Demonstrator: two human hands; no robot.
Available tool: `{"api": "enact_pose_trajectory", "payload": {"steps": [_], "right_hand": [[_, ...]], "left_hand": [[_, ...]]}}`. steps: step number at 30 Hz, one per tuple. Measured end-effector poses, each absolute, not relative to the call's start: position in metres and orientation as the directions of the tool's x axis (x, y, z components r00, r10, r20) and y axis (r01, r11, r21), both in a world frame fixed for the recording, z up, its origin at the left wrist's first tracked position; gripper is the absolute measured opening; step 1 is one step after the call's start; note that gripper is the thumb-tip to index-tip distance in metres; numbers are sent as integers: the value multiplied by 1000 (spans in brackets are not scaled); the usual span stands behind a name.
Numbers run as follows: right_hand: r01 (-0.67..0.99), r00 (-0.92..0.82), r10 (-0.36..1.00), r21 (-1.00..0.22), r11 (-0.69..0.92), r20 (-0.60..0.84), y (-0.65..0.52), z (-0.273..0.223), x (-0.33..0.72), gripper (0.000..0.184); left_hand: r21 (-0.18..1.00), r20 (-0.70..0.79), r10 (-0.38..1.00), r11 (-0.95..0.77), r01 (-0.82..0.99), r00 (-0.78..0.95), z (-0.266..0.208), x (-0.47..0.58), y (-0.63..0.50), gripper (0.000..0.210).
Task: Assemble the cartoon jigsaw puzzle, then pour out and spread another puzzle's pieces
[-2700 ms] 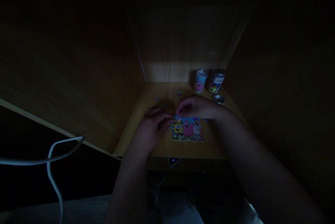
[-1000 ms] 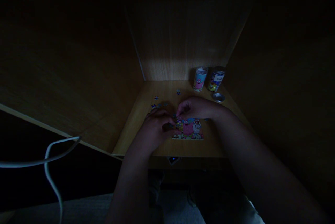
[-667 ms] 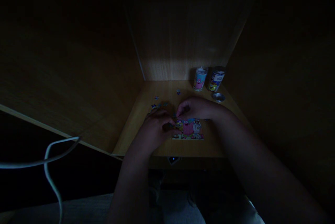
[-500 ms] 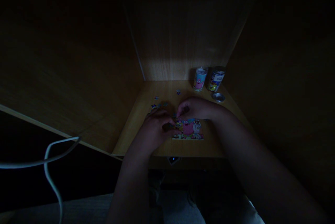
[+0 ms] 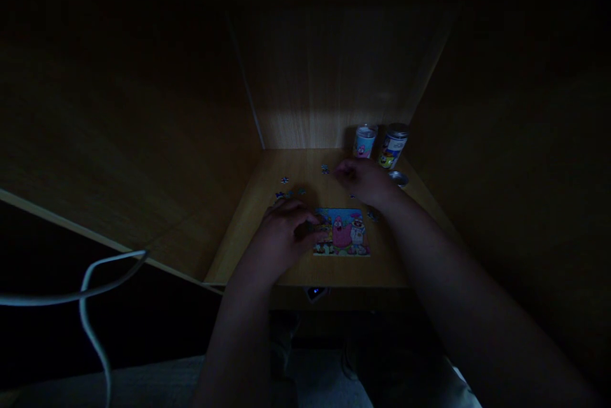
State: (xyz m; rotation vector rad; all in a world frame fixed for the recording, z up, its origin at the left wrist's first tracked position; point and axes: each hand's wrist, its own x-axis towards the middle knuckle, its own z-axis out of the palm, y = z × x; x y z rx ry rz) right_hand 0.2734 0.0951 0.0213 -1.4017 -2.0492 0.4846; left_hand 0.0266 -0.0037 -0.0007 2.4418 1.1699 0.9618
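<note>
A partly or wholly joined jigsaw puzzle (image 5: 341, 236) with bright cartoon figures lies flat on the wooden surface. My left hand (image 5: 289, 230) rests at its left edge, thumb and forefinger apart and touching that side, covering part of the picture. Above the puzzle's far edge hovers my right hand (image 5: 365, 180), its fingers curled and slightly blurred; whether anything is between them I cannot make out. Close to its fingertips lie loose puzzle pieces (image 5: 325, 169). More pieces (image 5: 280, 195) are scattered beyond my left hand, and a few (image 5: 372, 216) lie right of the puzzle.
A clear-topped cartoon can (image 5: 365, 140) and a metal-lidded can (image 5: 394, 146) stand at the back right. A round metal lid (image 5: 399, 178) lies before them. Wooden panels (image 5: 305, 90) enclose the surface (image 5: 248, 255). A white cable (image 5: 88, 306) hangs at left.
My right hand has lifted off the puzzle's top edge and moved away and to the right, uncovering the puzzle's upper part. My left hand has stayed nearly in place.
</note>
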Motion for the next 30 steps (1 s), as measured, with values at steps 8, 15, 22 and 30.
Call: {"api": "enact_pose_trajectory", "payload": {"steps": [8,15,22,30], "right_hand": [[819,-271,897,-407,405,349,105,7,282,28],[684,-493,776,-377,625,393,116,-19,271,37],[631,-527,745,-398,666,410,118,-20,272,35],[655,-562,755,-375,656,339,117,-6,274,16]], "left_hand": [[458,467,849,-473,753,249,-1,26,-2,6],[439,456,858,-449,779,237,-3,26,-1,5],[434,460,852,-460,774,248,-5,25,0,6],[441,448,860,-451,776,246,-1,25,-1,7]]}}
